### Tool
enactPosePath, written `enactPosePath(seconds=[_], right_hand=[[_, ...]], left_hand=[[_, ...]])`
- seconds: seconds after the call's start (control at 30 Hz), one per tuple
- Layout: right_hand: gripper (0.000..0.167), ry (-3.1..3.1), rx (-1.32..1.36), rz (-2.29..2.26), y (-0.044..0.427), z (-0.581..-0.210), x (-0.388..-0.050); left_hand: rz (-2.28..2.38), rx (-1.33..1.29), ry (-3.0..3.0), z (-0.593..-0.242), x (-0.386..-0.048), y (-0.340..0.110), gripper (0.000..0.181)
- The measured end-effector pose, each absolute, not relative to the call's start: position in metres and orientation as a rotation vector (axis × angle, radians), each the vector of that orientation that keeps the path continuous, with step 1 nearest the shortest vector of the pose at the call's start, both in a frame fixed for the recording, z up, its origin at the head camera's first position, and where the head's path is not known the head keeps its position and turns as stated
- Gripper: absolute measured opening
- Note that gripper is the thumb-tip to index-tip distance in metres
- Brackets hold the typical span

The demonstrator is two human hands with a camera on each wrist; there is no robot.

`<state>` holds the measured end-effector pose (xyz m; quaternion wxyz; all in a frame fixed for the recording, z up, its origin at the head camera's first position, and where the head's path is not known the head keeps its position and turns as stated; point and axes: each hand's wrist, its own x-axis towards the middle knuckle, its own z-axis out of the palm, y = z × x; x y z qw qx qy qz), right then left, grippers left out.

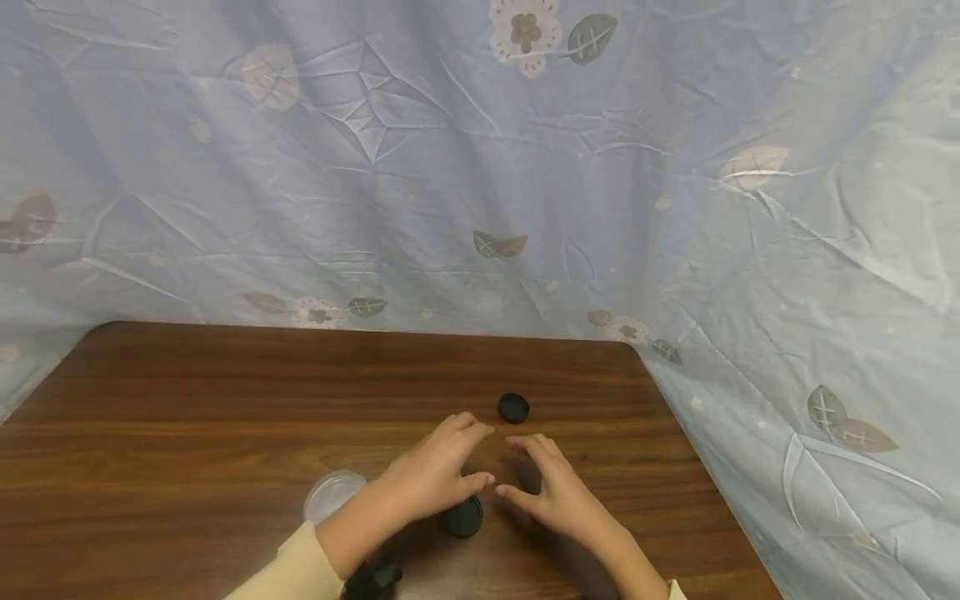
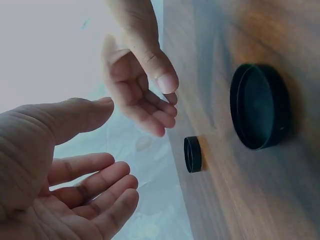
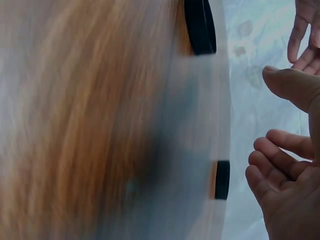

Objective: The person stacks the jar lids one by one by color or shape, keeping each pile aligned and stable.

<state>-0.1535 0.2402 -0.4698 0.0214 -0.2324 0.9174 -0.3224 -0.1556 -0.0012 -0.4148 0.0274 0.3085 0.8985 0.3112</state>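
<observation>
My left hand (image 1: 438, 471) hovers over the table with fingers loosely bent and nothing between them. Facing it, my right hand (image 1: 555, 492) is likewise empty, thumb apart from the fingers. Just below the left thumb lies a round black shallow lid (image 1: 463, 518), partly hidden by that hand; its hollow side and raised rim show in the left wrist view (image 2: 260, 107). Beyond the fingertips sits a second black round lid (image 1: 513, 408), also seen in the right wrist view near the table edge. Neither hand touches a lid.
A clear round dish (image 1: 330, 493) stands left of my left forearm, partly covered by it. Under that forearm is a dark object (image 1: 375, 577), its kind unclear. The brown wooden table (image 1: 225, 400) ends at a patterned cloth (image 1: 420, 208) behind and to the right.
</observation>
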Motion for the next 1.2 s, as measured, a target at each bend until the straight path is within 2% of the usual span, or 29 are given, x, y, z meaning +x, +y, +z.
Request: enactPosePath(seconds=[0.63, 1.2], right_hand=[[0.069, 2.981, -0.509, -1.067, 0.26, -0.474, -0.193], [0.063, 2.985, -0.372, -1.035, 0.264, -0.482, -0.216]], left_hand=[[0.976, 0.852, 2.684, -0.421, -0.214, 0.021, 0.051], [0.964, 0.704, 2.634, -0.432, -0.243, 0.03, 0.052]])
